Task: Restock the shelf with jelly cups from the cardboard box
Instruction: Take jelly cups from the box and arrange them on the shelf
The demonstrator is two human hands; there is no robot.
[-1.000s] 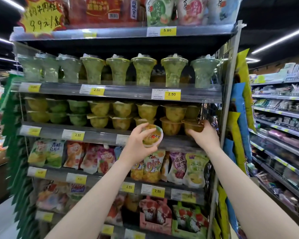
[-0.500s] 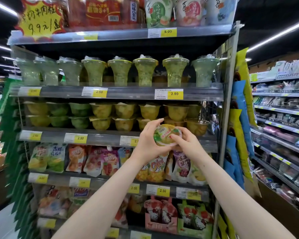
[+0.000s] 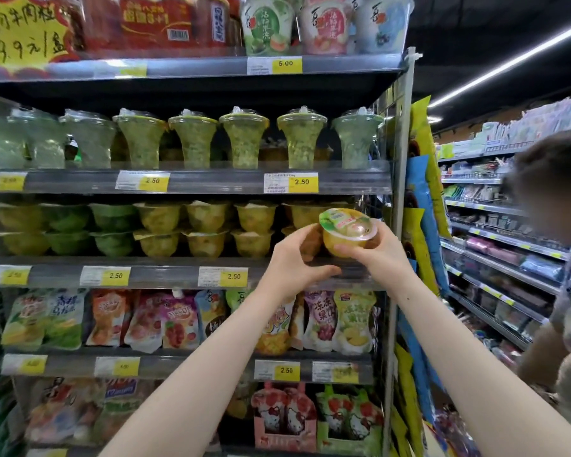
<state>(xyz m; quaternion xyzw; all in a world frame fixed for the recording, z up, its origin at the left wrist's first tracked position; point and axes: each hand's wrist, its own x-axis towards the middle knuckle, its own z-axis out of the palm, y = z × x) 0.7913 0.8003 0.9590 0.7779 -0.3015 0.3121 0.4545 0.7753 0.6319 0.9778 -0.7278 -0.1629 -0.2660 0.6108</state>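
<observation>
A yellow jelly cup [image 3: 347, 233] with a green and red printed lid is in front of the right end of the jelly cup shelf [image 3: 165, 275], tilted with its lid toward me. My right hand [image 3: 381, 262] grips it, thumb on its front and fingers behind. My left hand [image 3: 294, 263] is beside it, fingertips touching the cup's left side, thumb below and off it. Yellow and green jelly cups [image 3: 206, 229] are stacked two high along that shelf. The cardboard box is out of view.
Tall green dessert cups [image 3: 244, 140] fill the shelf above, jelly pouches [image 3: 175, 319] the shelf below. The rack's metal upright [image 3: 398, 225] with hanging snack bags is just right of my hands. Another person [image 3: 561, 258] stands in the aisle at the right.
One second ago my left hand held the cup alone while my right hand was at the shelf's right end. Both hands then met on the cup. Now the right hand holds it, further up and right.
</observation>
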